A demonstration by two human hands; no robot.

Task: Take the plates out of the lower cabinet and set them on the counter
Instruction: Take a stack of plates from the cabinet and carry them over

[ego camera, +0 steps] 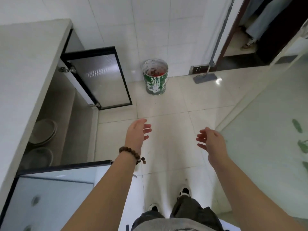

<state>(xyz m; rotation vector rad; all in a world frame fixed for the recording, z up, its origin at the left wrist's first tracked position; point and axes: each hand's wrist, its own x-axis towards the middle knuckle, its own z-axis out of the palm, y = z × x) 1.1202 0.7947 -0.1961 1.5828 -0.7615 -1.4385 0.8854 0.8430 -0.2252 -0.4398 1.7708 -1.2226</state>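
The lower cabinet (78, 130) stands open under the grey counter (28, 64) on the left. Inside, on its floor, lies a stack of pale plates (44, 130), and a second round plate or dish (39, 156) sits nearer to me. My left hand (137, 132), with a bead bracelet on the wrist, hovers over the floor tiles to the right of the cabinet, fingers apart, holding nothing. My right hand (210, 141) hangs further right, also open and holding nothing. Both palms face each other.
Two glass cabinet doors swing out into the floor space: the far door (100, 77) and the near door (55, 189). A paint-stained bucket (155, 76) stands by the tiled wall. A flat mop (205, 78) leans near a doorway. A glass partition (266, 122) runs along the right.
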